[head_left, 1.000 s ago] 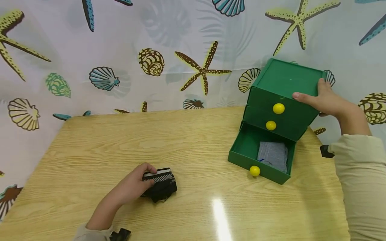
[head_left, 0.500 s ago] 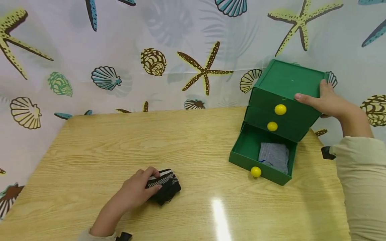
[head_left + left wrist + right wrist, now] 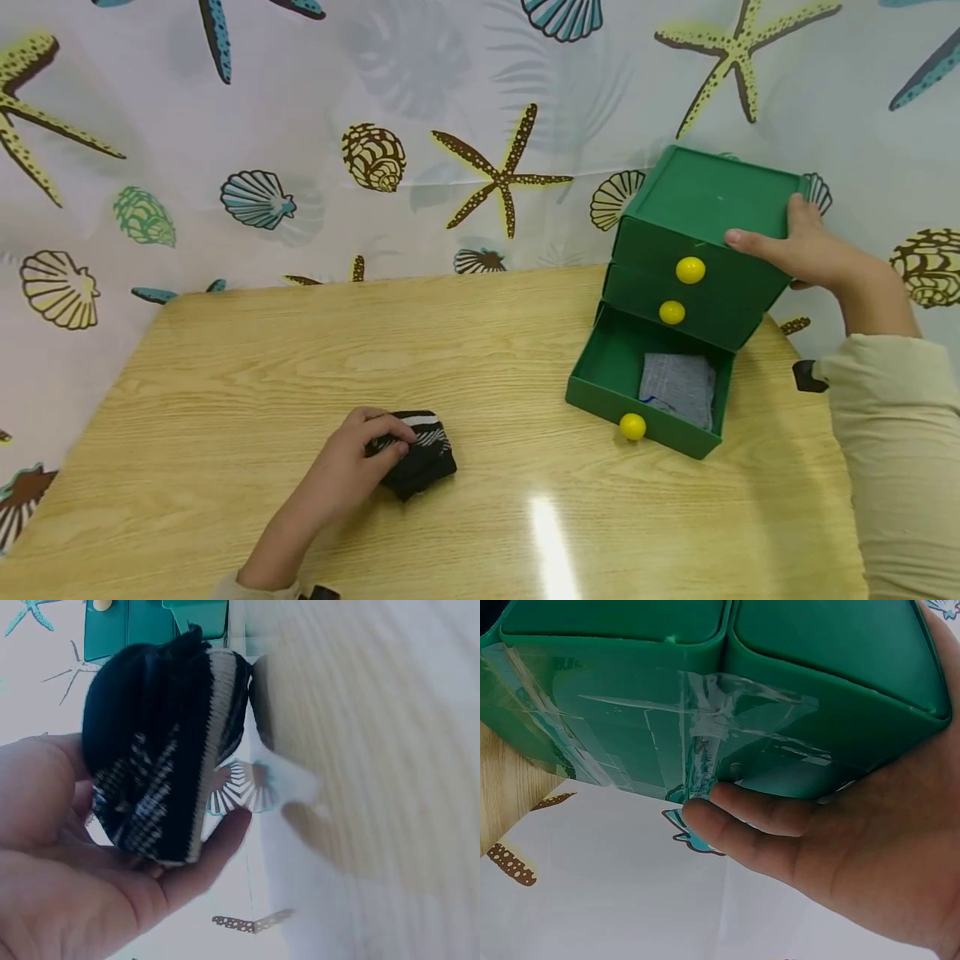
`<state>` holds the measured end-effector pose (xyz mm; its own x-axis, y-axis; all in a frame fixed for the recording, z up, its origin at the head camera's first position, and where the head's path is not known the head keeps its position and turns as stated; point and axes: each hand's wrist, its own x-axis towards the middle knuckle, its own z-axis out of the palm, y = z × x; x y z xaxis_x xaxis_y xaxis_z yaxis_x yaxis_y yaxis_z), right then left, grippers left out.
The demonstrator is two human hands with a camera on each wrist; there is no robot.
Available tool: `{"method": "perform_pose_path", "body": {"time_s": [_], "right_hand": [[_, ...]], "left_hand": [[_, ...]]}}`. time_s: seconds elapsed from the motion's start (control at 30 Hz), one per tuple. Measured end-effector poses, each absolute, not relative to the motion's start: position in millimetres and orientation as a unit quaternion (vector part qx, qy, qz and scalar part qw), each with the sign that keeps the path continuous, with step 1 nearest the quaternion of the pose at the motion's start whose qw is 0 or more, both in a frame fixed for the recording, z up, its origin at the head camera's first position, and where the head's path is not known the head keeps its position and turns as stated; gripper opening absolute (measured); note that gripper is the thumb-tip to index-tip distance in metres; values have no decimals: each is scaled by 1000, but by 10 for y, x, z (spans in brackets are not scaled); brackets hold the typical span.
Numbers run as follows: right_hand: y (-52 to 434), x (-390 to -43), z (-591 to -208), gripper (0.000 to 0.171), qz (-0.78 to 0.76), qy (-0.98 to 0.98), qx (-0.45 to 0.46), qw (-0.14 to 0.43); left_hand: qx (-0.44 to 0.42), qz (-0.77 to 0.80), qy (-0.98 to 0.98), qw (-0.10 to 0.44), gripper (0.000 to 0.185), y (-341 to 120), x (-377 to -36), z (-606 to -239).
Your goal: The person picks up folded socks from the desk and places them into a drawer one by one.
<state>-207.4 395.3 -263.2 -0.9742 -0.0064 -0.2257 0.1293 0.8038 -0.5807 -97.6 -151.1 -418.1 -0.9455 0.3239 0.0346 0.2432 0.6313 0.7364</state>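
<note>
My left hand [image 3: 352,467] grips a folded black sock with white stripes [image 3: 420,454] just above the wooden table [image 3: 450,350] near its front edge; in the left wrist view the sock [image 3: 161,746] sits between thumb and fingers [image 3: 217,844]. My right hand [image 3: 806,246] holds the top right corner of a green three-drawer box [image 3: 705,225] at the table's back right, thumb on its front, fingers [image 3: 757,817] behind it. The bottom drawer [image 3: 607,371] is pulled out and holds a folded grey cloth [image 3: 678,387]. The two upper drawers are closed.
A curtain printed with shells and starfish [image 3: 375,150] hangs right behind the table and the box. Each drawer has a yellow knob [image 3: 632,426]. A glare spot [image 3: 551,533] lies on the tabletop in front.
My left hand has closed around the black sock and lifted it slightly, shifting it a little to the right. The right hand and the green box have stayed put.
</note>
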Motion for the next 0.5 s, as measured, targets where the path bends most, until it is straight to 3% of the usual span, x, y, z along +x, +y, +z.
{"method": "perform_pose_path", "body": {"time_s": [0.5], "right_hand": [[3977, -2063, -2633, 115, -299, 947, 34, 111]], "left_hand": [[172, 495, 851, 25, 13, -1187, -1195, -4165]]}}
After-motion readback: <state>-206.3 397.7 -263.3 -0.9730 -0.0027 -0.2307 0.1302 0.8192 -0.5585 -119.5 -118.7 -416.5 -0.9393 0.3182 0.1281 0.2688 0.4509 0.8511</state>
